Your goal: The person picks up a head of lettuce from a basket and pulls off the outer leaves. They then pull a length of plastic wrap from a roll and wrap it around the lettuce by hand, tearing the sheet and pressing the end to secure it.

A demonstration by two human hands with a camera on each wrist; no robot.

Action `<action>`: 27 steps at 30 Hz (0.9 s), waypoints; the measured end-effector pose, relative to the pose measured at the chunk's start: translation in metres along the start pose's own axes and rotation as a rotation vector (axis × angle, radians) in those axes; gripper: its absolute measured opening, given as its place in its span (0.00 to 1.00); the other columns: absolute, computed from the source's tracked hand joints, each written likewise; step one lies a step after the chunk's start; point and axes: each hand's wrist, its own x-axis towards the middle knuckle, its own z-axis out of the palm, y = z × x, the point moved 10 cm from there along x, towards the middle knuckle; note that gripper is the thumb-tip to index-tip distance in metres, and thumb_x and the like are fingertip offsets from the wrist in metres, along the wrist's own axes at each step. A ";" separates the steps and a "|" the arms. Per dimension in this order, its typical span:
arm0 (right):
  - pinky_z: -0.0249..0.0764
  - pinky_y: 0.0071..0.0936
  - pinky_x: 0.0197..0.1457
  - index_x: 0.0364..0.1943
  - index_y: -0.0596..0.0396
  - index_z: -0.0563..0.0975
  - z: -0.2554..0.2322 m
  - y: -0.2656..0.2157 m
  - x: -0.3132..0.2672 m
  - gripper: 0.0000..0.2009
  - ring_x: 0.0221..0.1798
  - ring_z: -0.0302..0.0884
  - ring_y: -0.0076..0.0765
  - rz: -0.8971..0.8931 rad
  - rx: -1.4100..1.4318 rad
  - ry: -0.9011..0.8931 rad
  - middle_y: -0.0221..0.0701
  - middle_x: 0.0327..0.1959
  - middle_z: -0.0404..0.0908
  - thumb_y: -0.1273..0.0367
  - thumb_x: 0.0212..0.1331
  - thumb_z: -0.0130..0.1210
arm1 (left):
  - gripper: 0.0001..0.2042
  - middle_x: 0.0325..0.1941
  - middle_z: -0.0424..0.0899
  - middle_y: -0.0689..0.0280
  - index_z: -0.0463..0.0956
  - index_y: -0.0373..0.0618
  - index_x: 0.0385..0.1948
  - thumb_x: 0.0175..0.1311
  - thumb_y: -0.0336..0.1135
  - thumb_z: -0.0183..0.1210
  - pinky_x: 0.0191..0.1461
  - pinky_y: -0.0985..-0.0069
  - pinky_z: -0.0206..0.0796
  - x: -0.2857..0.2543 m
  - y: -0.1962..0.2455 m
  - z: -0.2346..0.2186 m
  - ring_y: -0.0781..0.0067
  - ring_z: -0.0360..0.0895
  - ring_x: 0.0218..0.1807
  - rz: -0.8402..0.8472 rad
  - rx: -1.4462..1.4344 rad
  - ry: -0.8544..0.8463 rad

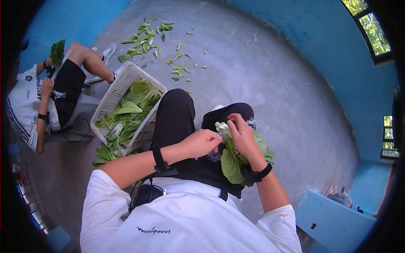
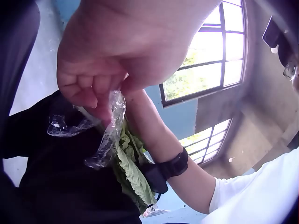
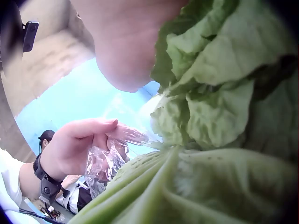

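My left hand [image 1: 202, 143] pinches a strip of clear plastic film [image 3: 128, 135] between thumb and fingers, beside the pale stem end of a head of leafy greens [image 1: 232, 164]. The film runs from those fingers to the greens and is pulled taut there. Loose film [image 2: 100, 154] also hangs under the left hand in the left wrist view. My right hand [image 1: 242, 137] grips the greens near the stem end, fingers bent over it, above my right knee. Its fingertips are mostly hidden in the right wrist view, where broad leaves [image 3: 219, 112] fill the right side.
A white plastic crate [image 1: 101, 116] of leafy greens stands left of my legs, with more leaves [image 1: 105, 155] by its near corner. Torn leaves [image 1: 143, 40] are scattered on the grey floor. Another person [image 1: 31, 99] sits at the left holding a leaf. A blue bench [image 1: 329, 219] is at the right.
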 end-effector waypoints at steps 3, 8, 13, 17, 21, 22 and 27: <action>0.75 0.39 0.44 0.41 0.58 0.79 -0.002 0.001 0.000 0.11 0.38 0.80 0.45 -0.083 -0.047 0.063 0.40 0.35 0.80 0.65 0.62 0.62 | 0.15 0.30 0.87 0.68 0.85 0.43 0.51 0.76 0.40 0.51 0.32 0.75 0.70 -0.002 0.013 0.000 0.79 0.79 0.27 0.057 0.047 0.033; 0.74 0.41 0.40 0.28 0.59 0.77 -0.012 -0.023 -0.004 0.13 0.33 0.79 0.49 -0.146 -0.364 0.098 0.39 0.27 0.79 0.64 0.59 0.67 | 0.13 0.22 0.85 0.62 0.83 0.38 0.33 0.73 0.39 0.57 0.31 0.71 0.72 -0.006 0.032 -0.008 0.71 0.83 0.25 0.249 0.166 0.184; 0.73 0.42 0.34 0.30 0.59 0.78 -0.010 -0.025 -0.011 0.12 0.30 0.80 0.50 -0.077 -0.322 0.042 0.43 0.27 0.80 0.65 0.62 0.64 | 0.15 0.20 0.83 0.61 0.82 0.39 0.30 0.73 0.40 0.57 0.30 0.69 0.70 -0.011 0.047 -0.018 0.69 0.82 0.23 0.332 0.354 0.284; 0.72 0.41 0.33 0.33 0.59 0.78 -0.015 -0.032 -0.017 0.09 0.29 0.79 0.48 -0.128 -0.289 0.024 0.41 0.26 0.79 0.68 0.62 0.63 | 0.14 0.20 0.81 0.66 0.83 0.38 0.38 0.76 0.38 0.53 0.30 0.72 0.69 -0.004 0.029 -0.008 0.74 0.81 0.24 0.255 0.064 0.152; 0.71 0.40 0.32 0.35 0.59 0.79 -0.017 -0.035 -0.022 0.07 0.27 0.76 0.45 -0.103 -0.280 -0.015 0.39 0.25 0.77 0.70 0.61 0.63 | 0.14 0.24 0.77 0.71 0.81 0.39 0.45 0.80 0.37 0.48 0.30 0.74 0.70 0.014 -0.009 0.011 0.81 0.76 0.24 0.139 -0.317 0.001; 0.70 0.39 0.32 0.35 0.59 0.79 -0.019 -0.034 -0.022 0.07 0.27 0.76 0.45 -0.112 -0.286 -0.014 0.39 0.24 0.77 0.70 0.60 0.63 | 0.14 0.24 0.77 0.71 0.81 0.39 0.45 0.80 0.37 0.48 0.30 0.74 0.70 0.013 -0.012 0.013 0.81 0.76 0.24 0.093 -0.409 -0.022; 0.69 0.37 0.31 0.36 0.59 0.79 -0.021 -0.031 -0.025 0.08 0.25 0.74 0.40 -0.062 -0.268 -0.045 0.37 0.23 0.76 0.70 0.59 0.65 | 0.12 0.22 0.79 0.63 0.80 0.40 0.36 0.76 0.38 0.53 0.30 0.66 0.70 -0.002 0.009 -0.006 0.66 0.80 0.23 0.137 -0.143 0.144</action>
